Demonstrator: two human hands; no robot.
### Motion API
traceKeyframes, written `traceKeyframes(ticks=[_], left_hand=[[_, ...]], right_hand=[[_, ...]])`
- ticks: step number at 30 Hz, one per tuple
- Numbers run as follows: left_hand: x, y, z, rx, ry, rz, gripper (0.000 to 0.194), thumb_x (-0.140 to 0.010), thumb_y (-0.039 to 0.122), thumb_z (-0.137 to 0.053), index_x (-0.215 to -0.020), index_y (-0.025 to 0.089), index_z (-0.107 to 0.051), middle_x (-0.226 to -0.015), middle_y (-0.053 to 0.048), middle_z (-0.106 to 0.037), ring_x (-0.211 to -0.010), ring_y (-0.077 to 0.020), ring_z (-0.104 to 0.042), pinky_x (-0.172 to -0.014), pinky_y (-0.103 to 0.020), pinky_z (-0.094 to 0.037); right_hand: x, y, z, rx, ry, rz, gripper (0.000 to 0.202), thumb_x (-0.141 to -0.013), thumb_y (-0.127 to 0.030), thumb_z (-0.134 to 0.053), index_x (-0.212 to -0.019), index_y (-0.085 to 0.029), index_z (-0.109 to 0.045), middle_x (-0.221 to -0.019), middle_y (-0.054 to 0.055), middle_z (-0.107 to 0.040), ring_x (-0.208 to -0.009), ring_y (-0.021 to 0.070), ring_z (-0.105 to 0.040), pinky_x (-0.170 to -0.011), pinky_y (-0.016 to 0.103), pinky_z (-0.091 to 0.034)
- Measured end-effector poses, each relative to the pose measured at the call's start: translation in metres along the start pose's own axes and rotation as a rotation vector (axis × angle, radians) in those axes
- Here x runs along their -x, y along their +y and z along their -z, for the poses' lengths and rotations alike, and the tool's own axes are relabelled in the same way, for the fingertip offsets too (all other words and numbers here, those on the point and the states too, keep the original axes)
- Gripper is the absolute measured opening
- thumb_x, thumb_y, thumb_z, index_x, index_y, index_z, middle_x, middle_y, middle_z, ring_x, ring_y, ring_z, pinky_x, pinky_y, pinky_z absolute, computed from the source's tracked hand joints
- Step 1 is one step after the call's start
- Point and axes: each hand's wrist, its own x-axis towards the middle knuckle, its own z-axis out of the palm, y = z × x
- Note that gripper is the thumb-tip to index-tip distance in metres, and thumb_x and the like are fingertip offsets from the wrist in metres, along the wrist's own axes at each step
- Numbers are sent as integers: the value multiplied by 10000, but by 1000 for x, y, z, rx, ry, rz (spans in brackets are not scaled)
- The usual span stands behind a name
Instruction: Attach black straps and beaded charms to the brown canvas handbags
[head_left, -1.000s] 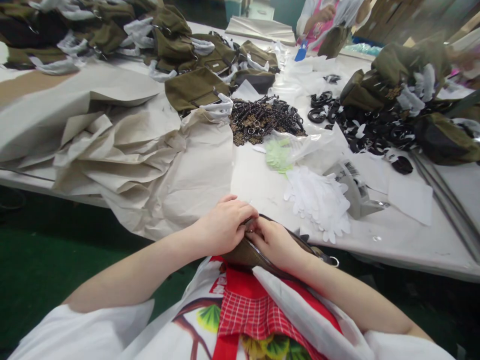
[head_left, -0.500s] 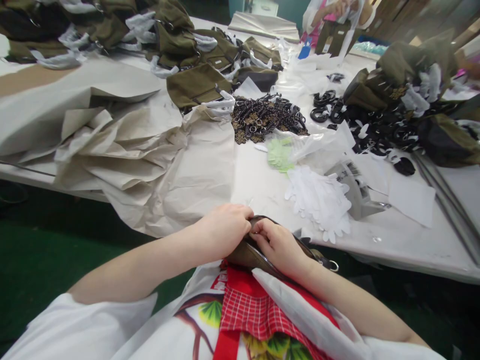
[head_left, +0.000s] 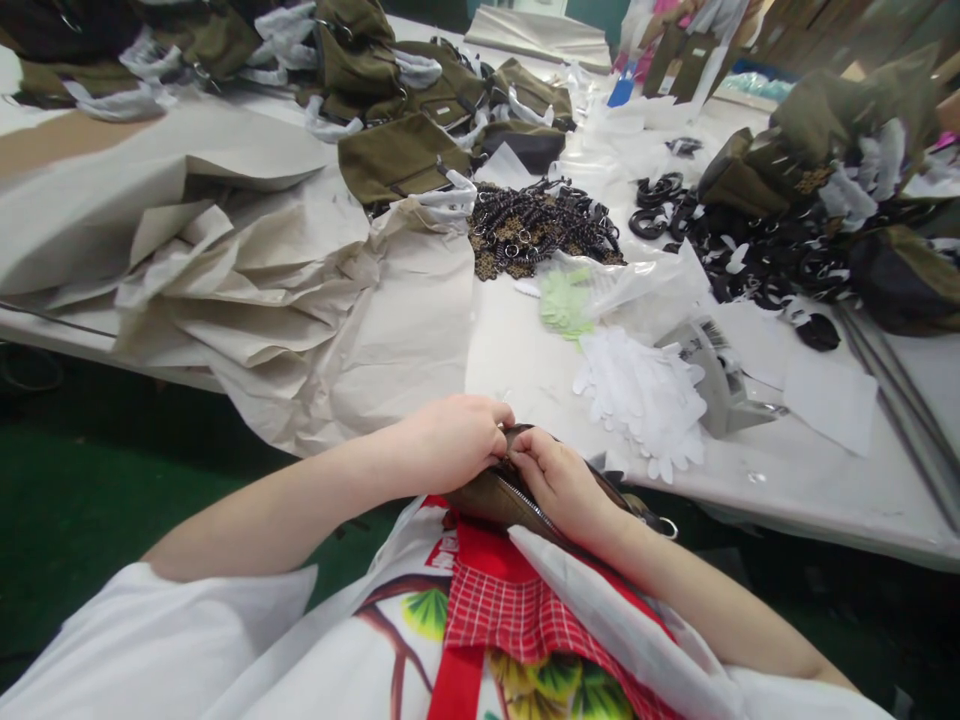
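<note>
An olive bag (head_left: 484, 492) with a dark lining and a metal zipper rests against my body at the table's front edge, its zipper open. My left hand (head_left: 466, 435) is closed at the left end of the opening, fingers bent over the edge. Right beside it, my right hand (head_left: 559, 478) pinches at the inside of the opening, thumb and fingertips together. Whatever sits between the fingertips is too small to make out. A metal ring (head_left: 667, 528) hangs at the bag's right end.
Crumpled beige paper (head_left: 255, 300) covers the table's left. Ahead lie black beaded straps (head_left: 544, 225), green tags (head_left: 566, 300) and white paper cutouts (head_left: 641, 395). Olive bags (head_left: 401, 165) are piled at the back, with more bags (head_left: 840, 130) at right. A person (head_left: 660, 30) handles a bag across the table.
My hands stay at the bag's opening, with the fingers shifting slightly. The left hand has risen a little. The camera view has tilted slightly.
</note>
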Motion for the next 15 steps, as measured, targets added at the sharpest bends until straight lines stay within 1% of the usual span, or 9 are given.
traceKeyframes(ticks=[2, 4, 6, 8, 10, 12, 13, 15], left_hand=[[0, -1, -5, 17, 35, -10, 193, -845, 213, -568, -809, 253, -753, -982, -22, -697, -858, -168, -642, -789, -253, -475], [-1, -3, -11, 13, 49, -2, 190, -849, 208, -564, -815, 239, -748, -985, -29, -697, -861, -170, -643, -803, -258, -472], [-3, -3, -17, -15, 57, 31, 213, -868, 196, -537, -838, 216, -746, -1019, -44, -695, -881, -178, -648, -820, -272, -473], [-4, -3, -21, -43, 53, 66, 237, -885, 184, -506, -852, 188, -741, -1052, -63, -690, -890, -188, -654, -820, -289, -478], [-4, -2, -21, -45, 47, 88, 254, -893, 179, -485, -828, 169, -730, -1056, -71, -687, -881, -197, -659, -806, -305, -488], [-3, -2, -18, -10, 67, 98, 239, -884, 169, -484, -816, 171, -714, -1037, -61, -688, -882, -199, -659, -804, -309, -494], [-1, -2, -16, 17, 87, 98, 218, -870, 159, -493, -820, 176, -704, -1033, -53, -687, -893, -197, -657, -812, -305, -496], [3, -4, -12, 77, 121, 79, 178, -830, 132, -517, -841, 192, -684, -1045, -34, -684, -928, -186, -650, -837, -287, -493]], right_hand=[[0, 0, 3, 7, -27, 10, 130, -962, -219, -409, -930, -201, -534, -854, 31, -647, -776, 165, -602, -722, 283, -438], [-1, -2, 7, 38, -95, 17, 139, -961, -213, -416, -943, -194, -553, -874, 38, -653, -796, 170, -613, -738, 288, -443], [-2, -4, 11, 79, -162, 14, 151, -958, -202, -427, -963, -189, -578, -893, 45, -662, -822, 176, -623, -760, 294, -444], [-4, -6, 13, 108, -189, 12, 139, -944, -186, -457, -972, -187, -593, -896, 44, -672, -835, 177, -632, -763, 290, -442], [-5, -7, 13, 150, -185, 8, 112, -927, -182, -492, -959, -185, -600, -886, 40, -683, -822, 176, -640, -734, 276, -437], [-4, -7, 11, 258, -168, 4, 110, -930, -200, -497, -917, -178, -604, -840, 42, -689, -759, 178, -645, -678, 272, -422], [-3, -7, 9, 328, -156, 14, 131, -940, -209, -485, -898, -173, -604, -815, 47, -690, -726, 181, -644, -653, 275, -411], [2, -5, 6, 457, -119, 81, 177, -957, -213, -450, -868, -167, -596, -772, 58, -688, -679, 185, -638, -621, 283, -391]])
